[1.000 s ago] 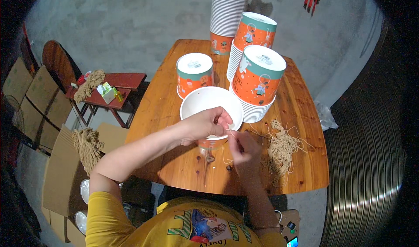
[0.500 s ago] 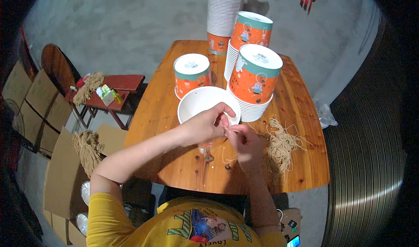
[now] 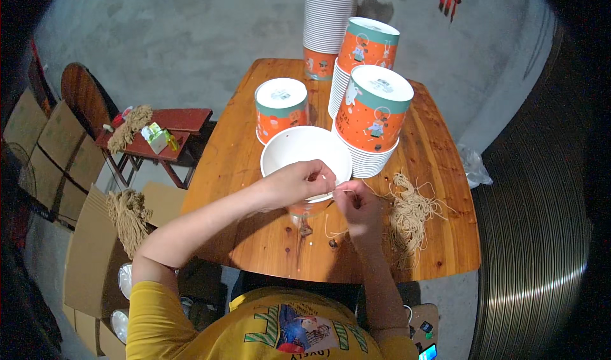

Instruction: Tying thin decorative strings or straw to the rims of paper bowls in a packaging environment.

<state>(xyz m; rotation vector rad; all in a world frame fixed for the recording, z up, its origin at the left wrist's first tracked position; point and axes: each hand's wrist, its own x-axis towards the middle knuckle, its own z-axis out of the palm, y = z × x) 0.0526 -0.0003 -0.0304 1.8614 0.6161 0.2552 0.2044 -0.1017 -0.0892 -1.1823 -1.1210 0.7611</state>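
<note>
"Pinching what, there at the tub (image 3: 280, 153)?"

"Cord (image 3: 344, 190). It's at the tub's near right rim. My left hand (image 3: 310, 180) comes over the tub's near side, thumb and fingertips pressed together on it. My right hand (image 3: 360, 208), just right of the rim, has its fingertips closed on it too, close against the left."

"And the rest?"

"A loose strand (image 3: 328, 227) shows in front of the tub; I can't tell whether it joins what I hold. The pile (image 3: 410, 217) lies right of the tub."

"How does it handle?"

"Light and limp, I'd judge: it'll pull but never push. It looks dry and fibrous, so more likely to snag or knot than slip. Best taken right by the fingertips, leaving little slack between them."
</note>
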